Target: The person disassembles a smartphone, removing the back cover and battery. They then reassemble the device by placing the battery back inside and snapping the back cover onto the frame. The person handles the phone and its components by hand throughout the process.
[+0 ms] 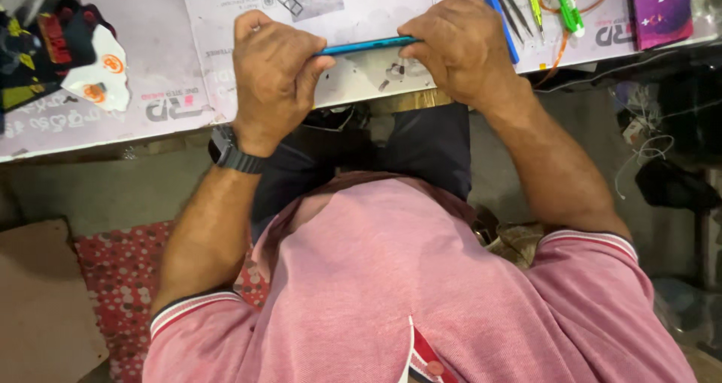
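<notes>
1. A thin blue phone [366, 46] is seen edge-on, so only its narrow glossy side shows as a slim, slightly tilted line; its face and back cannot be made out.
2. The phone is held between both hands just above the near edge of the table [188, 89], roughly at the middle of that edge.
3. The left hand [274, 74] is curled tight around the phone's left end, fingers folded over it and thumb pressed against the edge. A dark watch [232, 153] sits on that wrist.
4. The right hand [462, 48] grips the phone's right end, fingers bent over the top and closed on it.
5. Near the far right corner of the table lie a green tool [565, 5], thin tweezers [511, 7] and a purple card [662, 10].
6. At the left edge rests a white plastic piece with orange spots [101, 78].
</notes>
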